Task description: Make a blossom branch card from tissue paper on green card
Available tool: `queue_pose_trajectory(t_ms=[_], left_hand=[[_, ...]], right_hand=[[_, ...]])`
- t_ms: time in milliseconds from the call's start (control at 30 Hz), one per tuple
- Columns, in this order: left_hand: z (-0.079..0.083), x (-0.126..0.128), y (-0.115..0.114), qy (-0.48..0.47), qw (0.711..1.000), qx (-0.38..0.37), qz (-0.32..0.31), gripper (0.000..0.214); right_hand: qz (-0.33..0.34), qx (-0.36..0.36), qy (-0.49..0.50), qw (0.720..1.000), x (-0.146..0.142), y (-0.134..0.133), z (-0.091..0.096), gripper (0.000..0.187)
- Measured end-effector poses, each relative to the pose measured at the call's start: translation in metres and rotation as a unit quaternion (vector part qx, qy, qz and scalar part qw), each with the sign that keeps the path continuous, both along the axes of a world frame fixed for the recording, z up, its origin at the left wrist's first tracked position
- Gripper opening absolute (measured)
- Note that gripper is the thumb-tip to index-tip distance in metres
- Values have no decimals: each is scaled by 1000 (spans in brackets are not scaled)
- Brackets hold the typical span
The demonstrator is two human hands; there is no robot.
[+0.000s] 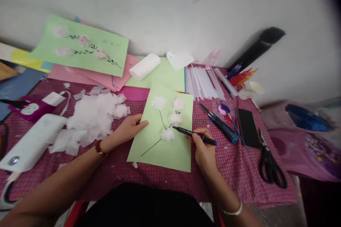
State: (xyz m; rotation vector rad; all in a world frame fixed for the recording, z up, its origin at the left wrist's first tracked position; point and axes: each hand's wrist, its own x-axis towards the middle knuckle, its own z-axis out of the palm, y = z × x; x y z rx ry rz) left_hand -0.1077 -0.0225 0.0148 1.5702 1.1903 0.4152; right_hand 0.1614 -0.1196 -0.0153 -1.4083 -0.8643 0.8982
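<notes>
A light green paper sheet [177, 156] lies in front of me, with white and pale pink paper flowers and thin drawn stems on it. My left hand [126, 128] grips its left edge, the thumb on top and the fingers partly hidden at the edge. In my right hand [206, 154] is a black marker pen [185, 131] with a blue end, held in a writing grip. Its tip points at the drawing, close to the middle flowers [174, 118]. Whether the tip touches the paper I cannot tell.
Left of the sheet are a pile of white tissue pieces [92, 113] and a white device [33, 142]. A finished-looking flower card [112, 51] leans at the back. On the right lie a box cutter [223, 127], a phone [248, 127], scissors [270, 165] and glue sticks [204, 81].
</notes>
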Motion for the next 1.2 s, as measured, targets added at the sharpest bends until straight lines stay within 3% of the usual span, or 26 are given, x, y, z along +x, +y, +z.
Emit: queue_pose_trajectory(t_ms=[167, 400, 833, 1200], left_hand=[[-3, -4, 0, 19, 1000, -5, -4, 31], [-3, -5, 1, 70, 997, 4, -12, 33], [-6, -6, 2, 67, 998, 5, -14, 32], [-4, -6, 2, 71, 997, -1, -10, 33]], right_hand=[[-8, -19, -117, 993, -1, -7, 1, 13], [18, -17, -190, 981, -2, -9, 7, 9], [23, -31, -178, 983, -3, -8, 8, 3], [-24, -37, -108, 993, -2, -10, 4, 4]])
